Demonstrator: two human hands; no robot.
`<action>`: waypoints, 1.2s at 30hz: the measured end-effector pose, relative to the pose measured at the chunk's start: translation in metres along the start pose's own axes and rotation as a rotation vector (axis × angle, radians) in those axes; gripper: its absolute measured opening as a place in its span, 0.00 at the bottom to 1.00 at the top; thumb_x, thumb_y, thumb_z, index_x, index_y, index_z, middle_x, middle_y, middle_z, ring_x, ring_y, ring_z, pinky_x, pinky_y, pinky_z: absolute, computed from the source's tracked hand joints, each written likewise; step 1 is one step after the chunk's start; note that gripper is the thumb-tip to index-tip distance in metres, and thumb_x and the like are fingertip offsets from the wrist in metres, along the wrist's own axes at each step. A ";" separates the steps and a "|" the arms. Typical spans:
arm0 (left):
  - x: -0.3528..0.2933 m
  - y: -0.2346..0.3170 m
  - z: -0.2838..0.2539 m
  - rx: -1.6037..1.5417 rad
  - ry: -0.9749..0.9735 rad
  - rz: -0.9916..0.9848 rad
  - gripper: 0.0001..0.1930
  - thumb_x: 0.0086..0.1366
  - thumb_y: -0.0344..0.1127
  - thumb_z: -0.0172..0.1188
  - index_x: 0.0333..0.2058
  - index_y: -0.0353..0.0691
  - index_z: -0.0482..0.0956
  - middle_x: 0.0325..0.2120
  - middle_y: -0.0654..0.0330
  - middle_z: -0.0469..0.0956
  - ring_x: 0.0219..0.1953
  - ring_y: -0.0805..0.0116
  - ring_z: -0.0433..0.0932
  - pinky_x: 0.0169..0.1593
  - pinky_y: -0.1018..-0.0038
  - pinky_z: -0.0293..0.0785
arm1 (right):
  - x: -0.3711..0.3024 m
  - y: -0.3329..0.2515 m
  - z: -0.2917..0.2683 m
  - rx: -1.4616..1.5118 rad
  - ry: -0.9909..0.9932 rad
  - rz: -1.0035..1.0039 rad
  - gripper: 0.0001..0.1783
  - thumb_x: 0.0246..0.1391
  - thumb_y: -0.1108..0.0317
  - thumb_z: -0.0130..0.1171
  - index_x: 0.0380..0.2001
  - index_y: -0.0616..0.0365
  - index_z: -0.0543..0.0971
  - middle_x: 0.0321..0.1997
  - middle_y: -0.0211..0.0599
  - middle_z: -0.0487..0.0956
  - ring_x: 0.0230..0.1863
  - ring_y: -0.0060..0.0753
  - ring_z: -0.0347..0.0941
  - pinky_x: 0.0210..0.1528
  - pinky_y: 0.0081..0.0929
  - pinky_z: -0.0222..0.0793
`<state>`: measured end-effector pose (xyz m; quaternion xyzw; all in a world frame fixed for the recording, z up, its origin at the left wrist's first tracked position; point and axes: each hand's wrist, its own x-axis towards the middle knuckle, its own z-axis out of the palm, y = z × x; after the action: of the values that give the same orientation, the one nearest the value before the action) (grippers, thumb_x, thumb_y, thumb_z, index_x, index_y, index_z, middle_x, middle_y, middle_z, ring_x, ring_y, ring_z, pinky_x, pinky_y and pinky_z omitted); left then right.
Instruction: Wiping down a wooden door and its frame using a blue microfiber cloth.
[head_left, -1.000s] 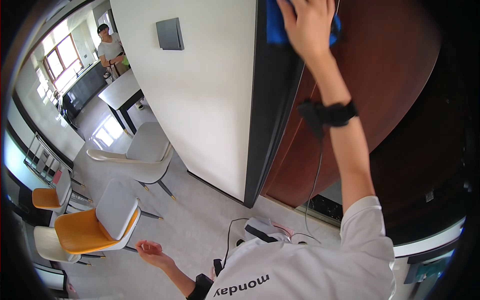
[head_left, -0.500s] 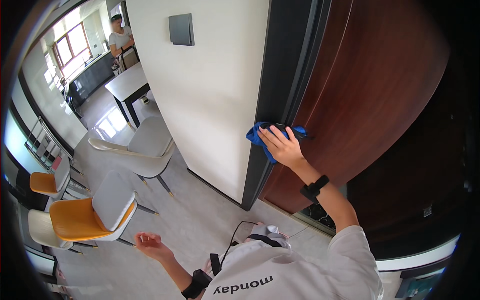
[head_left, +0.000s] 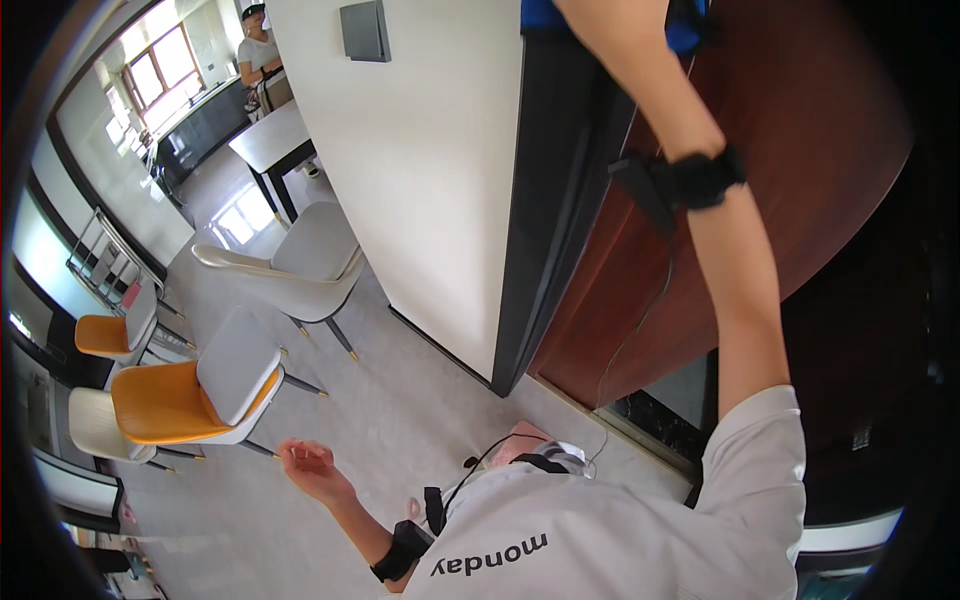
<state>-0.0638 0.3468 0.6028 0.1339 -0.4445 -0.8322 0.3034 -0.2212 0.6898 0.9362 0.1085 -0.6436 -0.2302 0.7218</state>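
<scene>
My right hand is raised to the top edge of the view, its fingers cut off there. A blue cloth shows on both sides of it, pressed against the dark door frame. A reddish-brown wooden door stands right beside that frame. Low on the left, my left hand hangs in the air, fingers loosely curled and holding nothing. It is nearest to an orange and grey chair, which lies beyond it.
A white wall carries a dark grey square switch plate. A pale chair and a table stand to the left. Another person is at the far left back. A threshold runs under the door.
My right hand has slid up the door frame with the blue cloth, to the top of the view. My left hand stays low and empty, and the view has shifted slightly.
</scene>
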 end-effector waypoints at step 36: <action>0.010 0.014 -0.012 0.099 -0.130 0.135 0.14 0.60 0.42 0.35 0.22 0.42 0.64 0.14 0.66 0.64 0.14 0.80 0.61 0.17 0.85 0.54 | -0.353 -0.159 -0.118 0.123 -0.924 -0.193 0.23 0.46 0.62 0.43 0.49 0.43 0.66 0.58 0.14 0.57 0.59 0.16 0.49 0.53 0.38 0.48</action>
<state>-0.0606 0.3271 0.6079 0.0640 -0.5120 -0.7937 0.3222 -0.1595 0.7014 0.5368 0.0967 -0.8966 -0.2819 0.3277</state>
